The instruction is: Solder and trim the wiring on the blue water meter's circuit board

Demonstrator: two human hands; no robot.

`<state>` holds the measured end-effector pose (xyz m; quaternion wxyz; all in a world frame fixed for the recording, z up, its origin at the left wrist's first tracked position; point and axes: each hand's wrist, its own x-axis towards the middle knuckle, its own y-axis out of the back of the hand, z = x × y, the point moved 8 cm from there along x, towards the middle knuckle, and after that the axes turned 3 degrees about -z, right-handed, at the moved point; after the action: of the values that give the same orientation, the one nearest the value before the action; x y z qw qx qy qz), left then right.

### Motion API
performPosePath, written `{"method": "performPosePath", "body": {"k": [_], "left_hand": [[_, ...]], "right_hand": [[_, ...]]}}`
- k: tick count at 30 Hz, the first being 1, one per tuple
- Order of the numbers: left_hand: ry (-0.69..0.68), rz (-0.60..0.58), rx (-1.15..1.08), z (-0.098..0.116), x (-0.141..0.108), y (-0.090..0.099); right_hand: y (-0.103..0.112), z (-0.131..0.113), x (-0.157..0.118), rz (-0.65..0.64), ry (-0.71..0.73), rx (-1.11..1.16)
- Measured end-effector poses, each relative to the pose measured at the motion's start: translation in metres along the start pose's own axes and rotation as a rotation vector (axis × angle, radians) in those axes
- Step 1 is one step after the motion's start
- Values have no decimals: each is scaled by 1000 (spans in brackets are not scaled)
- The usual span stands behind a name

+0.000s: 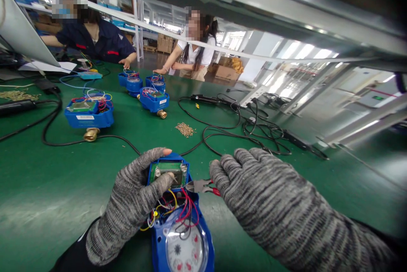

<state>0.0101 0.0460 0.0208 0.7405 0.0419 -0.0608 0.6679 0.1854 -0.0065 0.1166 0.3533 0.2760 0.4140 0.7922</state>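
Observation:
A blue water meter (203, 238) lies in front of me, its round dial facing up. At its far end sits a green circuit board with a display (178, 180) in a blue housing. My left hand (140, 193), in a grey knit glove, grips that housing with the thumb on the display. Red, yellow and white wires (189, 204) spill out between board and dial. My right hand (254, 191), gloved too, is closed around red-handled cutting pliers (200, 186). Their jaws are at the board's right edge, near the red wires; the handles are mostly hidden.
Several similar meters, one at left (89, 113) and others farther back (154, 99), stand on the green table (133, 123). A pile of small screws (185, 129) lies ahead. Black cables (219, 132) and a power strip (254, 96) spread right. Two people are across the table.

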Motion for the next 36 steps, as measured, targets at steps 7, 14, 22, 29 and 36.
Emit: {"method": "performPosePath", "body": {"k": [7, 14, 22, 29, 36], "left_hand": [[95, -95, -197, -9, 11, -5], [216, -176, -454, -16, 13, -12], [289, -185, -495, -11, 8, -13], [307, -197, -518, -24, 11, -12], [323, -181, -471, -28, 11, -8]], "right_hand": [[-30, 39, -4, -50, -275, 670], [-205, 57, -70, 490, -1308, 2490], [-261, 41, -86, 617, -1669, 2713], [-259, 24, -77, 567, -1705, 2810], [-246, 11, -67, 520, -1721, 2880]]}}
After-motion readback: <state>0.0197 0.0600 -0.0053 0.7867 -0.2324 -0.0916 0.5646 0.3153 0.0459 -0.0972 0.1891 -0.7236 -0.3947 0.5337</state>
